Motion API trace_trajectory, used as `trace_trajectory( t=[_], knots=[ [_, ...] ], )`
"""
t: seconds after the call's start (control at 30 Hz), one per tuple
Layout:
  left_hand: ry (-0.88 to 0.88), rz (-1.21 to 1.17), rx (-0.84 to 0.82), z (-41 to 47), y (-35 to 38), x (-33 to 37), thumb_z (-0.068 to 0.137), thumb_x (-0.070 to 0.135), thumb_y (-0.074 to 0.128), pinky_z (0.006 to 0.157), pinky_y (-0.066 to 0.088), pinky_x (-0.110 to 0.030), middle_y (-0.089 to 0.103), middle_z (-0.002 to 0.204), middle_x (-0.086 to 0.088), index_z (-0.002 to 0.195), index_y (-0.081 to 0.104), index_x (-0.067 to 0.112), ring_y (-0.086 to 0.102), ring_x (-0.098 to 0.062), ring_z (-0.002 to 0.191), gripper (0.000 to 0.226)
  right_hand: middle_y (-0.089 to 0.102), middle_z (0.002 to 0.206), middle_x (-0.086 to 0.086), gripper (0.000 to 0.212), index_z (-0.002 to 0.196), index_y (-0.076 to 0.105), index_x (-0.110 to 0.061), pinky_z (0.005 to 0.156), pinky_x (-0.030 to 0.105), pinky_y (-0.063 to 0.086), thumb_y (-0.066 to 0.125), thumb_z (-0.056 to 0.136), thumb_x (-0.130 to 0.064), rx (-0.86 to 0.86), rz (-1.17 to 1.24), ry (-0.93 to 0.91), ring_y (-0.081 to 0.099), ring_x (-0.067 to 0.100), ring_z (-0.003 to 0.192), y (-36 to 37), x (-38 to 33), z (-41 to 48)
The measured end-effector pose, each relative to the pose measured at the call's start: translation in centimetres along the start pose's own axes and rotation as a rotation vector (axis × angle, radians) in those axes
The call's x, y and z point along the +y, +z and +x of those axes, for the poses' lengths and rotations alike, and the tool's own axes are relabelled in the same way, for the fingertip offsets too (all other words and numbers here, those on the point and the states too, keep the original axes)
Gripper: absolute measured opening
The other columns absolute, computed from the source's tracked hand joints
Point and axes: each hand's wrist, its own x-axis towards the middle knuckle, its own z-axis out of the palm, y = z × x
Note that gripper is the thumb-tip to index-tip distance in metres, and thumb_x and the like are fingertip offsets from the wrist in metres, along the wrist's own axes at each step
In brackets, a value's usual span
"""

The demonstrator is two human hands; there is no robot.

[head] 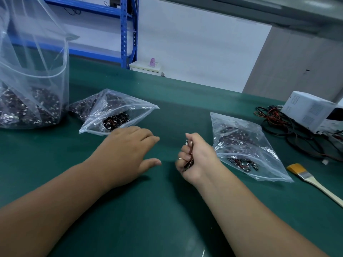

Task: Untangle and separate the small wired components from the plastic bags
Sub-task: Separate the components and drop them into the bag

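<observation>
Head view looks down over a green worktop (167, 210), and both bare forearms reach in from the near edge. Right hand (198, 158) first: its fingers are curled tight round a small bunch of wired components (189, 161), thin red and black leads with tiny white plugs poking out near the thumb and between the fingers, held near the middle of the worktop. Left hand (128, 151) is spread flat, palm down, fingers straight, thumb out to the side, nothing in it; it sits low over the worktop, and whether it actually touches I cannot tell, since its edges are a bit blurred. Just beyond its knuckles lies the middle bag (118, 110), a clear zip bag on its side with its mouth gaping toward the person and a dark heap of the same parts inside. Over on the right, just beside the gripping hand, the right bag (246, 143) lies flat, more parts bunched near its nearer end. Far left, a large bag (31, 80) stands upright, its bottom packed with them. At the right edge a brush (311, 180) with yellow bristles lies near the right bag's corner, and behind it a white box (315, 110) sits among looped cables (278, 123). Beyond the worktop stands blue shelving (128, 30), with a pink bottle (152, 62) on a white cabinet (144, 69).
</observation>
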Motion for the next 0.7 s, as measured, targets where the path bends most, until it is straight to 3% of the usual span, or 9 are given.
trace_trajectory(
  t=[0.1, 0.37, 0.43, 0.47, 0.53, 0.57, 0.6, 0.63, 0.7],
  knots=[
    [0.091, -0.029, 0.100, 0.0, -0.2, 2.0, 0.086, 0.074, 0.036, 0.097, 0.048, -0.044, 0.058, 0.133, 0.000, 0.138, 0.054, 0.016, 0.055, -0.023, 0.121, 0.080, 0.024, 0.048, -0.007, 0.043, 0.054, 0.031, -0.020, 0.040, 0.017, 0.013, 0.059, 0.087, -0.022, -0.179, 0.305, 0.268, 0.021, 0.011, 0.035, -0.5, -0.4, -0.5],
    [0.114, -0.230, 0.112, -0.4, -0.3, 4.9, 0.093, 0.064, 0.030, 0.112, 0.028, -0.036, 0.043, 0.151, -0.006, 0.149, 0.040, 0.010, 0.041, -0.022, 0.138, 0.078, 0.030, 0.049, -0.007, 0.027, 0.057, 0.043, -0.019, 0.033, 0.017, 0.017, 0.060, 0.076, -0.015, -0.360, 0.227, 0.333, 0.025, 0.007, 0.035, 0.4, -0.2, -2.5],
    [0.100, -0.225, 0.124, -0.4, -0.4, 5.4, 0.096, 0.058, 0.031, 0.112, 0.033, -0.041, 0.046, 0.149, -0.007, 0.147, 0.043, 0.008, 0.043, -0.025, 0.137, 0.072, 0.046, 0.063, -0.009, 0.007, 0.076, 0.059, -0.021, 0.048, 0.010, 0.030, 0.059, 0.083, -0.019, -0.399, 0.268, 0.372, 0.043, 0.004, 0.046, 0.2, 0.4, -2.5],
    [0.099, -0.221, 0.127, -0.3, -0.3, 5.6, 0.097, 0.054, 0.031, 0.110, 0.038, -0.043, 0.049, 0.147, -0.007, 0.144, 0.047, 0.008, 0.045, -0.027, 0.136, 0.068, 0.059, 0.083, -0.013, 0.014, 0.097, 0.066, -0.023, 0.066, 0.007, 0.040, 0.057, 0.087, -0.019, -0.416, 0.312, 0.412, 0.059, 0.001, 0.066, 0.3, 0.6, -2.5],
    [0.093, -0.223, 0.135, -0.3, -0.3, 6.0, 0.098, 0.046, 0.033, 0.105, 0.044, -0.047, 0.055, 0.143, -0.006, 0.138, 0.056, 0.009, 0.051, -0.027, 0.132, 0.059, 0.064, 0.120, -0.013, 0.029, 0.118, 0.065, -0.020, 0.094, 0.011, 0.046, 0.053, 0.092, -0.018, -0.391, 0.357, 0.481, 0.064, 0.000, 0.108, 0.2, 0.9, -2.6],
    [0.086, -0.218, 0.139, -0.2, -0.2, 6.2, 0.097, 0.043, 0.034, 0.103, 0.046, -0.048, 0.058, 0.140, -0.005, 0.135, 0.059, 0.010, 0.054, -0.026, 0.130, 0.056, 0.068, 0.117, -0.009, 0.027, 0.112, 0.069, -0.013, 0.083, 0.012, 0.053, 0.051, 0.092, -0.017, -0.387, 0.369, 0.488, 0.069, 0.004, 0.102, 0.1, 1.0, -2.5],
    [0.080, -0.198, 0.146, -0.2, -0.2, 6.2, 0.097, 0.040, 0.035, 0.101, 0.047, -0.048, 0.060, 0.137, -0.004, 0.132, 0.062, 0.011, 0.056, -0.024, 0.128, 0.053, 0.073, 0.101, -0.004, 0.027, 0.101, 0.073, -0.006, 0.061, 0.012, 0.055, 0.051, 0.092, -0.017, -0.383, 0.370, 0.488, 0.074, 0.008, 0.081, -0.2, 1.1, -2.4],
    [0.074, -0.168, 0.151, -0.2, -0.2, 6.2, 0.096, 0.038, 0.036, 0.100, 0.048, -0.047, 0.063, 0.134, -0.003, 0.130, 0.064, 0.012, 0.058, -0.023, 0.125, 0.051, 0.074, 0.083, -0.001, 0.031, 0.088, 0.076, -0.002, 0.042, 0.013, 0.048, 0.050, 0.092, -0.019, -0.384, 0.378, 0.486, 0.072, 0.011, 0.061, -0.3, 1.2, -2.7],
    [0.056, -0.133, 0.138, -0.2, -0.2, 6.2, 0.094, 0.037, 0.038, 0.101, 0.048, -0.046, 0.065, 0.131, 0.000, 0.130, 0.064, 0.014, 0.059, -0.021, 0.124, 0.050, 0.071, 0.068, 0.001, 0.041, 0.075, 0.077, -0.001, 0.034, 0.013, 0.041, 0.050, 0.094, -0.026, -0.382, 0.347, 0.481, 0.065, 0.013, 0.045, -0.4, 1.2, -3.0]
  ],
)
